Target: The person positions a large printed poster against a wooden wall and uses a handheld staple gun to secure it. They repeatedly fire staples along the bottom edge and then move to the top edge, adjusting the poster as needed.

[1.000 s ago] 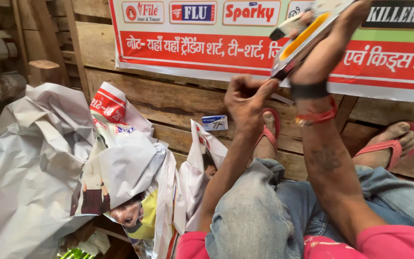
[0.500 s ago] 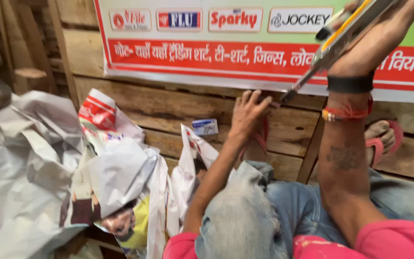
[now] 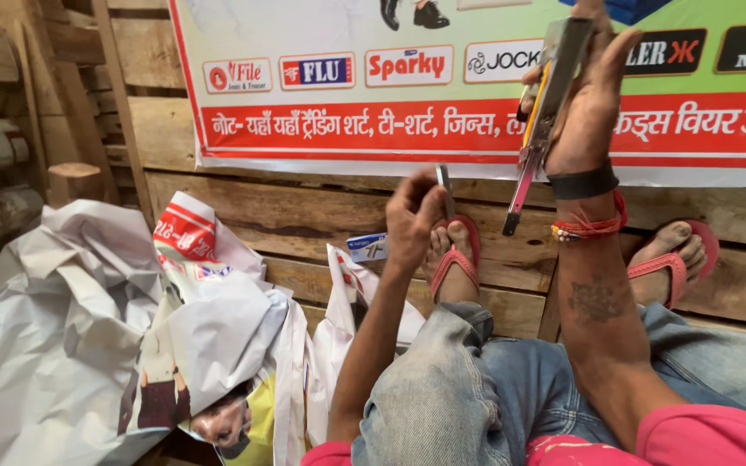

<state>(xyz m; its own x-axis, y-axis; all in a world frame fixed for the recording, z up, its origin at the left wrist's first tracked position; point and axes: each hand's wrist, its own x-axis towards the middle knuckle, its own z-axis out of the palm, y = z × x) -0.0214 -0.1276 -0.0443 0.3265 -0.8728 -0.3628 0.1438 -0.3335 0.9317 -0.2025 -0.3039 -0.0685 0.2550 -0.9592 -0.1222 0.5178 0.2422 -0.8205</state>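
Right hand (image 3: 593,103) gripping staple gun (image 3: 546,112) upright, left hand (image 3: 412,220) pinching thin metal strip (image 3: 445,192) — above pink sandals (image 3: 455,255)

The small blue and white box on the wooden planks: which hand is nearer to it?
Left. The left hand is just right of the small box; the right hand is raised far right, gripping a staple gun.
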